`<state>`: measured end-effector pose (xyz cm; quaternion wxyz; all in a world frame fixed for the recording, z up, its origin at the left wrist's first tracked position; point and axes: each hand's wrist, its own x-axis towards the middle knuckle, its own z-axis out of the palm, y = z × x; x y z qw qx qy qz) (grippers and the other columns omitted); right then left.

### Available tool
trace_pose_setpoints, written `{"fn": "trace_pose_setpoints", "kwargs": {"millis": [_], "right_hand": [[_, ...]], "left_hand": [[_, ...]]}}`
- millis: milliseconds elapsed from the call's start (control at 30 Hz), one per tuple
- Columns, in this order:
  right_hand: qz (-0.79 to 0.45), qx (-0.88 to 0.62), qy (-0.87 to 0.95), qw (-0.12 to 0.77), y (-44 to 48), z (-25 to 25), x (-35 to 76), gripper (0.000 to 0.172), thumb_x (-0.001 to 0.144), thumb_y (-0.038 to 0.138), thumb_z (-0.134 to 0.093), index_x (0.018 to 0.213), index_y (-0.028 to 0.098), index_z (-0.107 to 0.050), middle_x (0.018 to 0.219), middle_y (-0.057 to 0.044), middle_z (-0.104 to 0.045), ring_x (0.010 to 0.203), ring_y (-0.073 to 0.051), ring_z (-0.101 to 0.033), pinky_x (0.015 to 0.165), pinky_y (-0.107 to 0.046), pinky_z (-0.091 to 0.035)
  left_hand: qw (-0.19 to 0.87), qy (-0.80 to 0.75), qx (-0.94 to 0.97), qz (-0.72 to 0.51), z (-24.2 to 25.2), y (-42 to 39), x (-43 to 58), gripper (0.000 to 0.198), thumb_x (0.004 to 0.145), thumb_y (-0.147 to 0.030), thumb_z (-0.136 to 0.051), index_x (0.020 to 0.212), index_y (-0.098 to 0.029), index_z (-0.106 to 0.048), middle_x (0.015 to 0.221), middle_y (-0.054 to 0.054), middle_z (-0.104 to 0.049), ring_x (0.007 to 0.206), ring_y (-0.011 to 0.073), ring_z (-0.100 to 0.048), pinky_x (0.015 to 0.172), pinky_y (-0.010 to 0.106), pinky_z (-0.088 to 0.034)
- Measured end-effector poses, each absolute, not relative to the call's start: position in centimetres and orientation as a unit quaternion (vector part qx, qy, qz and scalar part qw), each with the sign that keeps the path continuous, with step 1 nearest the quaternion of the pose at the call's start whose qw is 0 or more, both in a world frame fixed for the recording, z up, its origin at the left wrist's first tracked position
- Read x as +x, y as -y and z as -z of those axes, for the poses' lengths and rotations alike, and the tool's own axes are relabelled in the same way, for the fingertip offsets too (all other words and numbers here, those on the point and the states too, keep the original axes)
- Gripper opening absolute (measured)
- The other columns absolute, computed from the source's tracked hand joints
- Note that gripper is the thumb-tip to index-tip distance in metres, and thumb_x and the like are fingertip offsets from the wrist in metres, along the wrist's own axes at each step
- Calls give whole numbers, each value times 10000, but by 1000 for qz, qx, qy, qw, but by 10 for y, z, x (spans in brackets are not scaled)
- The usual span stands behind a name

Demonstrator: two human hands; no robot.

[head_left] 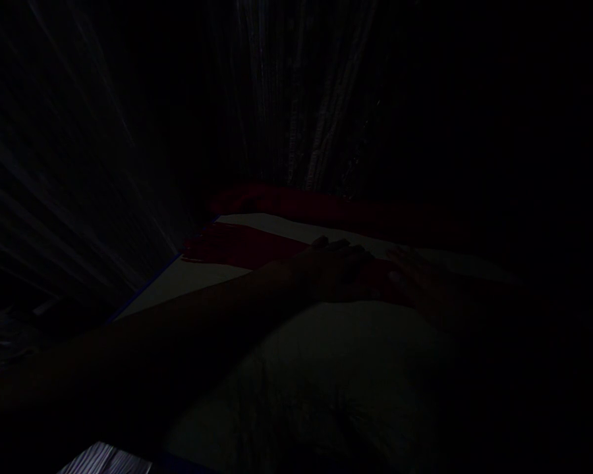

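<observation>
The scene is very dark. My left hand [333, 266] reaches across from the lower left, its fingers stretched out flat on a dark red cloth [237, 243]. My right hand [418, 280] lies beside it on the right, fingers also flat and spread. The red cloth lies on a pale board [188, 280] with a blue edge. Neither hand holds anything that I can make out.
More red fabric [296, 201] is bunched along the far edge of the board. Behind it hangs a pale streaked curtain or sheet [306, 118]. A light striped surface [96, 461] shows at the bottom left. The rest is lost in darkness.
</observation>
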<state>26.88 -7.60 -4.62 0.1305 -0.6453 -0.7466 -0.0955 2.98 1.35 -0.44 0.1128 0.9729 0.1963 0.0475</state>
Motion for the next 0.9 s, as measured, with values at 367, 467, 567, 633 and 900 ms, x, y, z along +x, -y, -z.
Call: {"fn": "trace_pose_setpoints", "kwargs": {"millis": [367,467,567,633,900], "right_hand": [[149,-580,792,117,82,61,299,533,831,566,-146,1242,331,-392,1464,19,-281,1354,-229,-225,1036,-621,-226],[146,-606,770,134,82,54,282,516,853,530,-87,1303,372,-285,1470,47,-259,1350,-216,-239,1015,-631,-258],[113,-631,756,135,75,46,255,507,857,530,-112,1346,398,-134,1470,81,-247,1346,-184,-248,1024,-604,-282],[90,-639,754,121,70,45,252,520,849,555,-138,1346,401,-127,1459,77,-275,1339,-184,-267,1031,-606,-276],[166,-549,812,110,79,59,306,533,845,545,-181,1290,297,-337,1492,15,-204,1372,-218,-164,1056,-572,-247]], "left_hand": [[105,-198,972,-67,8,-14,29,872,973,-766,-348,1624,-185,-329,1677,113,-324,1567,358,-266,1253,586,-181],[104,-198,972,-69,8,-14,29,876,964,-777,-353,1619,-195,-345,1676,103,-331,1566,350,-275,1259,557,-189],[104,-203,972,-58,7,-14,29,872,979,-758,-344,1624,-170,-328,1687,109,-302,1577,350,-241,1266,572,-155],[103,-207,972,-43,6,-14,30,876,983,-752,-346,1630,-163,-306,1696,113,-278,1584,353,-211,1267,589,-133],[114,-201,972,-38,4,-14,30,888,974,-779,-327,1639,-193,-274,1703,90,-263,1587,333,-206,1265,593,-124]]}}
